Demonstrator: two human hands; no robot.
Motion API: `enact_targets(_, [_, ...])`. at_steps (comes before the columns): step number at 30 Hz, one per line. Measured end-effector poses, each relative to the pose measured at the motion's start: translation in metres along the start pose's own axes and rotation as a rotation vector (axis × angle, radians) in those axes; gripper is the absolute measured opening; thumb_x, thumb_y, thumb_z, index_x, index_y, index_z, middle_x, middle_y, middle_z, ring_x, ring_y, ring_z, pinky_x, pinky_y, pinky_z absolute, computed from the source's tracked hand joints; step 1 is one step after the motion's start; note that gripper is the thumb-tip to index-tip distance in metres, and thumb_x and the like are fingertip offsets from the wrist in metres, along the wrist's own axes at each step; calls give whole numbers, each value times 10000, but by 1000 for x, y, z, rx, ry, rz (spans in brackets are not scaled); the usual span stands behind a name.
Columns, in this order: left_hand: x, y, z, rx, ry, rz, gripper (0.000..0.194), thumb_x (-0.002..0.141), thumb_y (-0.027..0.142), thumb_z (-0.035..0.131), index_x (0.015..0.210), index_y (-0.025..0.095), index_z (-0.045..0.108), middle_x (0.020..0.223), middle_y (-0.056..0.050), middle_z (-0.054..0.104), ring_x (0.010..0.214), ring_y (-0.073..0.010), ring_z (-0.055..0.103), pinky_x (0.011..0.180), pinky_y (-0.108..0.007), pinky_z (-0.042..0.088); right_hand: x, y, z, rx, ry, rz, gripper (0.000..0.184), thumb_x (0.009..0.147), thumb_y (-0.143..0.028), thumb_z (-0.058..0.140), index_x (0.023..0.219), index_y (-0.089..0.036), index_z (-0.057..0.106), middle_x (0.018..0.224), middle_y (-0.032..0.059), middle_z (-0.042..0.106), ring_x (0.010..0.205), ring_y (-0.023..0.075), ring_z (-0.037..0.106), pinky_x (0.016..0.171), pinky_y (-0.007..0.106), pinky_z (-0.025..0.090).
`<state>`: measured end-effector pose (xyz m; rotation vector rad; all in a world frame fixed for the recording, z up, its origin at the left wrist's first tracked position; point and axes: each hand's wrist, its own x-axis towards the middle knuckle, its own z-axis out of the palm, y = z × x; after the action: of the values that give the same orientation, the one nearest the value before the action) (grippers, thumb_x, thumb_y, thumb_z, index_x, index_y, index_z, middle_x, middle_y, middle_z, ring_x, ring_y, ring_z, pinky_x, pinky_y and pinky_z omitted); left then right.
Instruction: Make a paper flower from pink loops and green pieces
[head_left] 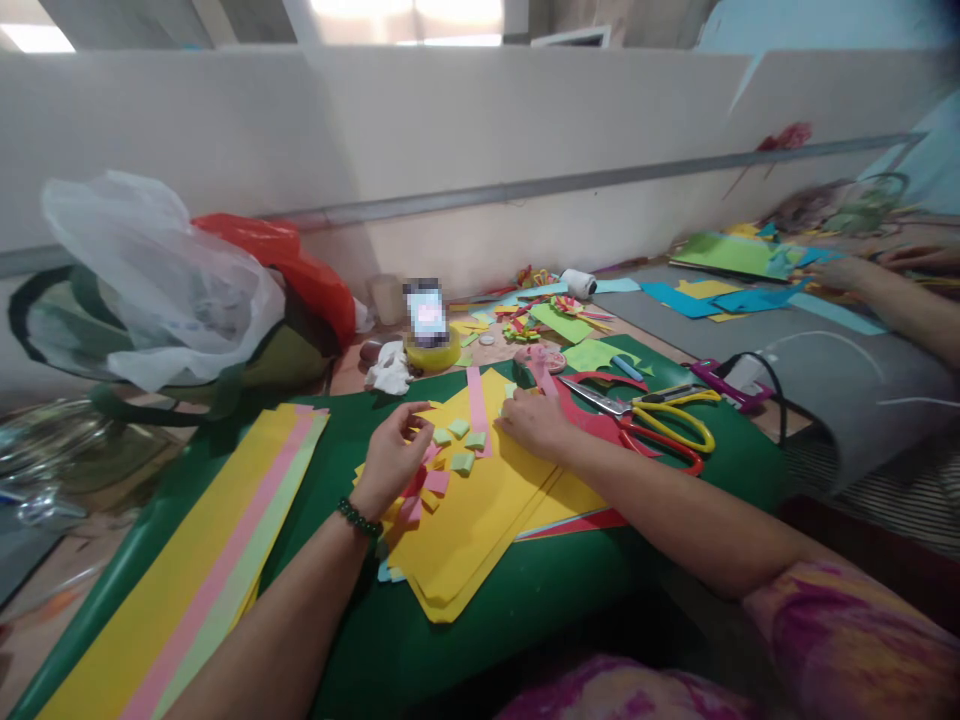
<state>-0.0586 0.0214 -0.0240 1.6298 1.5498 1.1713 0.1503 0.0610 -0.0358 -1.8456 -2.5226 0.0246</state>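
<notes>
Nearest the camera, two bare forearms reach forward over a lap in pink and purple patterned cloth, onto a large green sheet (pixel 420 640) that covers the work surface. On it lies a stack of yellow paper (pixel 480 510), with small cut paper squares (pixel 459 445) in light green and pink scattered across its top.

The left hand (pixel 394 455), a dark bead bracelet (pixel 358 518) at its wrist, rests among the squares with fingers curled and thumb meeting fingertips, apparently pinching a small piece, though what it grips is too small to tell. The right hand (pixel 534 420) lies palm down, fingers bent, pressing near the base of a pink paper strip (pixel 478 405) that runs up the yellow stack.

Just right of that hand lie scissors with yellow and red handles (pixel 660 425) on red paper. To the left, long strips of yellow, pink and pale green paper (pixel 202 560) lie side by side, beside a clear plastic bag (pixel 165 280). Behind the stack stands a yellow tape roll (pixel 432 352). At far right another person's arm (pixel 892 295) rests among blue sheets.

To handle the squares well, it seems best to lift one at a time by an edge while the other hand keeps the sheet flat and steady.
</notes>
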Motion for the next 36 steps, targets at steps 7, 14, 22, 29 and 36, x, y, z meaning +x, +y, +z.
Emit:
enact_targets(7, [-14, 11, 9, 47, -9, 110, 236, 736, 353, 600, 886, 186, 674, 790, -41, 696, 654, -157, 599, 585, -256, 468, -3, 4, -4, -48, 62, 4, 342, 967, -200, 366, 1054, -119, 686, 1051, 166, 661, 922, 255, 650, 634, 292, 410])
enact_targets(14, [-28, 20, 16, -75, -146, 36, 198, 743, 347, 605, 851, 195, 673, 674, -7, 661, 553, -144, 597, 499, -239, 478, -9, 13, -6, -26, 293, -24, 391, 1001, -235, 289, 1035, -146, 669, 1018, 127, 677, 898, 216, 631, 602, 278, 351])
enact_targets(22, [-27, 16, 18, 3, -197, 100, 167, 763, 325, 583, 790, 194, 683, 661, -20, 676, 558, -150, 596, 521, -244, 481, -11, 0, -8, -33, 30, 44, 285, 906, -251, 518, 1140, -105, 589, 1073, 189, 684, 1026, 285, 625, 732, 326, 464])
enact_targets(29, [-27, 11, 20, 81, -214, 186, 206, 804, 306, 529, 809, 178, 691, 726, -46, 720, 662, -170, 640, 583, -251, 490, -7, 3, -1, -43, 19, 58, 282, 923, -179, 439, 1178, -113, 541, 983, 187, 713, 949, 285, 675, 732, 336, 478])
enact_targets(36, [-28, 11, 19, 139, -228, 217, 232, 817, 304, 503, 820, 165, 688, 749, -55, 729, 671, -169, 644, 612, -261, 490, -6, -2, -2, -35, 23, 41, 272, 915, -208, 455, 1146, -92, 538, 1051, 202, 692, 963, 303, 665, 776, 363, 485])
